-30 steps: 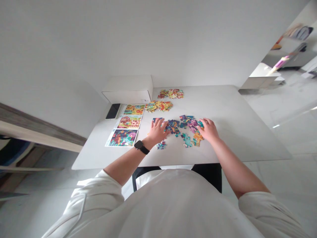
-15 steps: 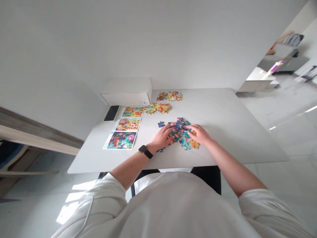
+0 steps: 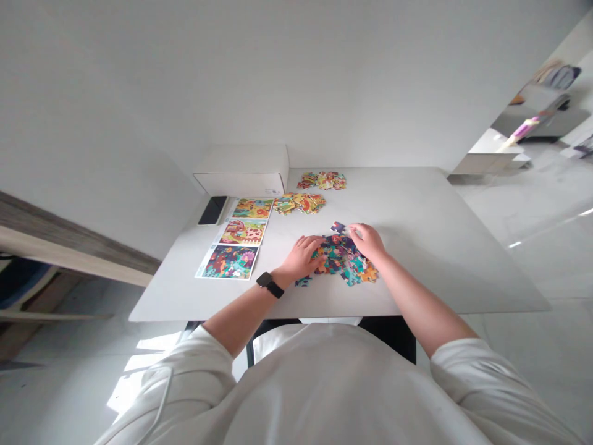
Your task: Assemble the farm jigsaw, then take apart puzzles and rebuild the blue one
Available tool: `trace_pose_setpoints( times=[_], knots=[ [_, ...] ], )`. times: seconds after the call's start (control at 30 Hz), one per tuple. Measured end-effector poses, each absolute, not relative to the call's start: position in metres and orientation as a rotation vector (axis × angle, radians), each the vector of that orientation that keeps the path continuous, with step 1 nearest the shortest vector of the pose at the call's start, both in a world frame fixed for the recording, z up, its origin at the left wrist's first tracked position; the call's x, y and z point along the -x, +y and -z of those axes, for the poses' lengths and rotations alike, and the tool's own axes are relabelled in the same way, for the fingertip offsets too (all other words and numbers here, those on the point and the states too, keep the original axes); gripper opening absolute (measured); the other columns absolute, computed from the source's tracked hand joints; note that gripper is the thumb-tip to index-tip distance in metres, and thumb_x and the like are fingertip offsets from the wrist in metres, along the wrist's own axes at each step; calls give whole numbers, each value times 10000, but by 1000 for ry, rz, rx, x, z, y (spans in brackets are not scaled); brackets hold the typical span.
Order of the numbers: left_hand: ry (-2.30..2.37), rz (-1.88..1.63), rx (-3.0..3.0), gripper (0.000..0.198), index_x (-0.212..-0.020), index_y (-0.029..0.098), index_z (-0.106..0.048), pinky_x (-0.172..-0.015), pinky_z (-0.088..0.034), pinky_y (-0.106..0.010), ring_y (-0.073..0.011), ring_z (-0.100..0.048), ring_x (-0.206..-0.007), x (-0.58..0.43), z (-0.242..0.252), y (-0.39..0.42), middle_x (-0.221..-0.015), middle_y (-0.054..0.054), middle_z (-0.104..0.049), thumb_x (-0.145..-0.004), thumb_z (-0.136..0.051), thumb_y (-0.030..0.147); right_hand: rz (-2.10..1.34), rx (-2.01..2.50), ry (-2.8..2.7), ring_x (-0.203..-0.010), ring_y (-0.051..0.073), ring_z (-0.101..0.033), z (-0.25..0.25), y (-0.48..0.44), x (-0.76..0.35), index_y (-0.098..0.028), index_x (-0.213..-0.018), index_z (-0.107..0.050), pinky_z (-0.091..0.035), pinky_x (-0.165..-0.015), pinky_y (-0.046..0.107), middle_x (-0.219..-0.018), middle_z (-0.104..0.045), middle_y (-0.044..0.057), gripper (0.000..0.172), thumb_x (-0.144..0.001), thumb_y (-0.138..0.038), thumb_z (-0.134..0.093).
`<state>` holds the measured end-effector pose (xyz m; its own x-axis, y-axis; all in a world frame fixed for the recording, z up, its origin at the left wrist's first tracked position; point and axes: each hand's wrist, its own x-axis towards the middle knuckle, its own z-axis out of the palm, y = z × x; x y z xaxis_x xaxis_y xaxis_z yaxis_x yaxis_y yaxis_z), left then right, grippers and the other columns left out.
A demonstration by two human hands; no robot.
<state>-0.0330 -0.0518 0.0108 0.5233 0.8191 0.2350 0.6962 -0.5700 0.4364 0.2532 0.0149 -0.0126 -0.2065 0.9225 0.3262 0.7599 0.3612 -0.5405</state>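
A heap of dark blue, teal and orange jigsaw pieces lies on the table in front of me. At the heap's left side my left hand rests with its fingers stretched out, touching the pieces. My right hand is over the far right side, fingers bent and slightly apart, with nothing visible between them. Just left of its fingertips a single dark blue jigsaw piece lies beyond the heap. A few teal pieces sit below my left wrist. My palms hide part of the heap.
Left of the heap lies a sheet with three printed pictures, with a phone beside it. A white box stands against the wall. Yellow-orange jigsaw pieces and a red-yellow pile lie farther back on the white table.
My right hand has moved slightly up and away from the heap's middle. Dark pieces along the far edge have been drawn in closer, leaving one apart. My left hand stays at the left side.
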Motion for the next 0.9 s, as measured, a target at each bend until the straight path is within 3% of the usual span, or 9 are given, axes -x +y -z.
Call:
trace_pose_setpoints(
  times=[0.17,0.27,0.47,0.6,0.7,0.8,0.9],
  knots=[
    [1294,-428,-2604,1079,-1698,217,-409,-1346,-195,-644,-440,-282,-1652,56,-8,-86,-1759,-220,-359,-862,-686,841,-343,1374,-2152,-1353,290,-647,9,40,-229,-234,-1352,-746,-510,-1196,496,-1401,-738,117,375,-1016,-326,-606],
    [1291,-347,-2632,1210,-1742,200,-319,-1342,-192,-661,-467,-249,-1659,57,-1,-96,-1777,-234,-313,-816,-690,886,-436,1304,-2263,-1356,298,-649,6,39,-210,-214,-1291,-786,-498,-1208,501,-1418,-732,130,350,-967,-285,-674],
    [1213,-428,-2610,1096,-1740,145,-293,-1352,-216,-618,-416,-341,-1625,49,9,-80,-1729,-249,-399,-931,-629,803,-713,1081,-2273,-1119,235,-771,-13,7,-216,-263,-1191,-824,-599,-1052,396,-1216,-823,49,284,-968,-264,-649],
    [1132,-470,-2616,969,-1710,165,-364,-1346,-253,-590,-381,-399,-1594,33,9,-61,-1668,-235,-483,-971,-639,727,-619,1108,-2166,-1163,239,-755,-28,-17,-252,-264,-1227,-801,-592,-1068,394,-1238,-809,54,308,-1011,-290,-583],
    [1181,-487,-2624,886,-1694,191,-404,-1352,-193,-625,-401,-317,-1638,13,8,-46,-1728,-220,-406,-1003,-595,712,-390,1225,-2136,-1261,274,-701,-28,-47,-283,-271,-1312,-759,-541,-1156,464,-1297,-773,89,345,-1055,-352,-543],
    [1278,-492,-2613,811,-1683,176,-424,-1345,-133,-670,-432,-236,-1668,-8,7,-30,-1769,-224,-335,-1047,-541,665,-258,1297,-2200,-1443,342,-571,-12,-85,-299,-238,-1519,-623,-466,-1241,544,-1512,-638,162,578,-1005,-502,-665],
    [1257,-489,-2601,726,-1650,168,-472,-1342,-162,-669,-406,-316,-1643,-22,7,-14,-1729,-216,-419,-1072,-524,605,-202,1346,-2315,-1539,414,-459,9,-112,-300,-225,-1610,-530,-398,-1281,626,-1619,-532,199,838,-907,-602,-784]
  ],
)
